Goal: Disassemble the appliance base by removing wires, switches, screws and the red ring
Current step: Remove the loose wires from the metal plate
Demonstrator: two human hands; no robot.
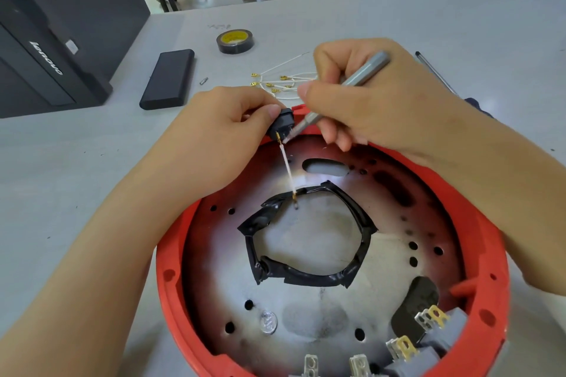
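The appliance base lies upside down before me: a metal plate (321,315) with holes inside a red ring (171,254). My left hand (223,128) pinches a small black switch (280,125) above the ring's far edge. A white wire (288,170) hangs from the switch's terminal down to the taped central opening (306,278). My right hand (376,101) holds a grey screwdriver (355,79), its tip at the switch terminal. Grey switches with metal tabs (428,320) sit at the plate's near right.
Loose white wires with brass terminals (281,82) lie on the grey table behind my hands. A roll of black tape (235,41), a black flat case (168,79), a black Lenovo box (46,49) and a pen (435,73) are farther off.
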